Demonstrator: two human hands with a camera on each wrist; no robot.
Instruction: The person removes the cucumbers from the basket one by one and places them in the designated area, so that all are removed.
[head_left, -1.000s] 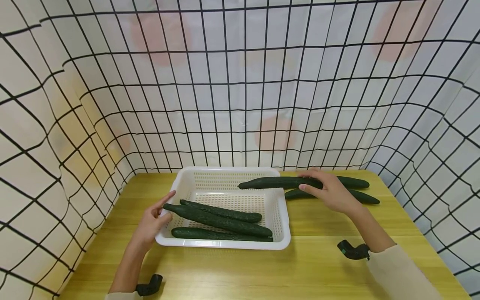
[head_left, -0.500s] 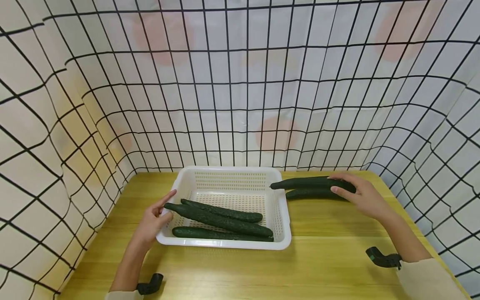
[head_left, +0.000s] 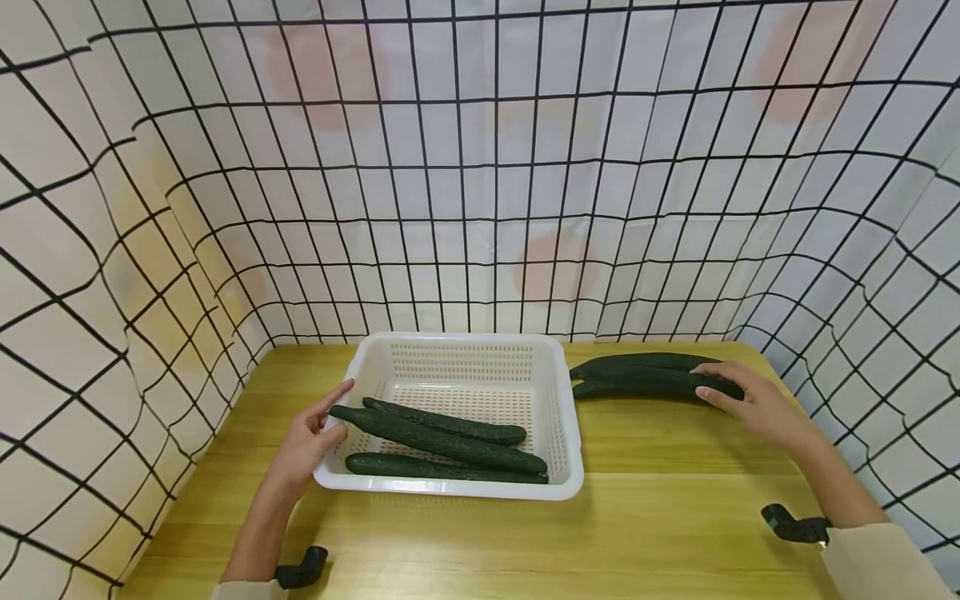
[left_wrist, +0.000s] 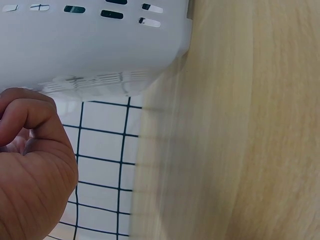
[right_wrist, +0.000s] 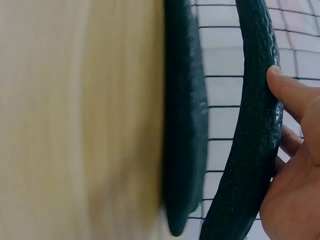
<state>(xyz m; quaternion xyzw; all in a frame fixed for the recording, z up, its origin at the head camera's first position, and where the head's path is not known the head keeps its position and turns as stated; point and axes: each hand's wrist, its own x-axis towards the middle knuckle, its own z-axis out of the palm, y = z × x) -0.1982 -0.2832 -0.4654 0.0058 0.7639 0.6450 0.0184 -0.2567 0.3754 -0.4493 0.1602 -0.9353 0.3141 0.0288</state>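
Grips a lifted cucumber [right_wrist: 257, 125] near its right end with the right hand [head_left: 757, 408], thumb on the near side and fingers on the far one, perhaps to leave the rest of the length free. Holds the white basket [head_left: 450, 490] at its left rim with the left hand [head_left: 306, 446], thumb over the edge and one finger stretched along the outside, presumably to steady it from the end opposite the other hand.

Beneath the lifted cucumber, just right of the basket: a near cucumber [right_wrist: 180, 125] and a far cucumber [head_left: 667, 359], both on the wooden table [head_left: 450, 542], side by side; touching or apart, not clear. Inside the basket: a back cucumber [head_left: 446, 420], a middle cucumber [head_left: 450, 447] and a front cucumber [head_left: 442, 469], all roughly lengthwise, likely for fit, with the middle one reaching the left rim beside the thumb. Beyond the table: a black wire grid [head_left: 496, 100].

In the head view, only one overlapping bunch on the right. In the right wrist view, a plain gap between lifted cucumber and pair below, with grid visible through it. In the left wrist view, curled fingers beside the outer wall, hidden from above, but only dark green through the slots for contents.
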